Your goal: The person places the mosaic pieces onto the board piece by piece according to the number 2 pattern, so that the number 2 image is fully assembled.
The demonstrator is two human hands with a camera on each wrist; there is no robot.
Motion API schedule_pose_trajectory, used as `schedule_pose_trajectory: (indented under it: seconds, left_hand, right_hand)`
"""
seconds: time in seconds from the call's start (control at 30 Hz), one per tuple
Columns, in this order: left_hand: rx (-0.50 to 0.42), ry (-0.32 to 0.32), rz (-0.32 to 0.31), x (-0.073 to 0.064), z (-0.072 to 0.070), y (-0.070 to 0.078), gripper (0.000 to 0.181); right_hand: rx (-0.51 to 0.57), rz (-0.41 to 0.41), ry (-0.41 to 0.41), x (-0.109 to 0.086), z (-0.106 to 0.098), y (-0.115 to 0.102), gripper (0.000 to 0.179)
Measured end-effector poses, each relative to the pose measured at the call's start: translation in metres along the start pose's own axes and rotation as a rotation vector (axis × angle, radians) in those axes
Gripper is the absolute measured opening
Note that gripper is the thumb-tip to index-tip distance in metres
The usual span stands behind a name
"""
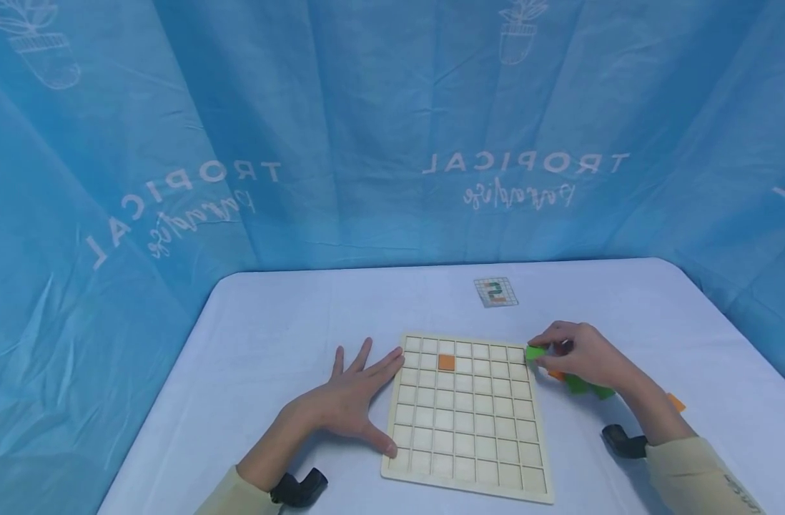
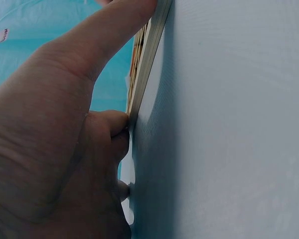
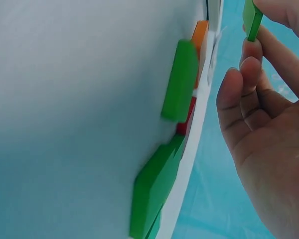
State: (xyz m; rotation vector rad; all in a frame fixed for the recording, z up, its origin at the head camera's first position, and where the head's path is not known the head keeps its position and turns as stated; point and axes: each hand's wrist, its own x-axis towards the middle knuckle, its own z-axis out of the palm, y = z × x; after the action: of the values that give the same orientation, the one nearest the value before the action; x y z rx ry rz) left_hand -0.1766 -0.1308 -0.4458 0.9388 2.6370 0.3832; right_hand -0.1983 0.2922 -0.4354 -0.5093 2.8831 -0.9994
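Observation:
A pale wooden grid board [image 1: 465, 422] lies on the table with one orange square tile [image 1: 447, 363] in a cell of its second row. My left hand [image 1: 347, 400] is spread at the board's left side, fingertips and thumb resting on that edge. In the left wrist view the thumb [image 2: 114, 35] lies against the board's side [image 2: 148, 64]. Between thumb and fingertips my right hand [image 1: 582, 352] pinches a green square tile [image 1: 535, 352] near the board's upper right corner. The right wrist view shows this tile [image 3: 252, 20] held clear of the table.
Loose green tiles [image 1: 576, 385] and an orange tile [image 1: 556, 375] lie under the right hand, another orange tile [image 1: 675, 402] beyond the forearm. A red tile [image 3: 186, 117] shows among them. Behind the board lies a small pattern card [image 1: 496, 292]. A blue curtain [image 1: 379, 143] surrounds the table.

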Motion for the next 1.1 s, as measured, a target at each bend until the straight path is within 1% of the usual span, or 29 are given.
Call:
schedule_pose_trajectory:
  seconds: [0.23,0.53,0.67,0.77,0.97,1.1]
  left_hand:
    - [-0.003,0.003,0.0,0.003,0.0,0.001,0.133]
    - [-0.005,0.0,-0.001,0.003,-0.001,0.003,0.133]
    - [-0.008,-0.002,-0.005,0.004,-0.001,0.003,0.134]
    - [-0.007,-0.003,-0.008,0.003,-0.001,0.003,0.134]
    - [-0.003,0.003,-0.004,0.002,-0.001,0.001,0.133]
    - [0.003,0.004,-0.005,0.001,0.0,0.001,0.134]
  right_hand:
    - [0.03,0.006,-0.013,0.006,0.001,-0.009,0.022]
    - [0.044,-0.014,-0.033,0.014,0.005,-0.023,0.022]
    - [0.052,-0.043,-0.033,0.018,0.006,-0.03,0.022]
    - [0.057,-0.069,-0.046,0.023,0.011,-0.036,0.023]
    - [0.126,-0.089,-0.099,0.032,0.023,-0.046,0.025]
    - [0.116,-0.091,-0.115,0.037,0.03,-0.051,0.024]
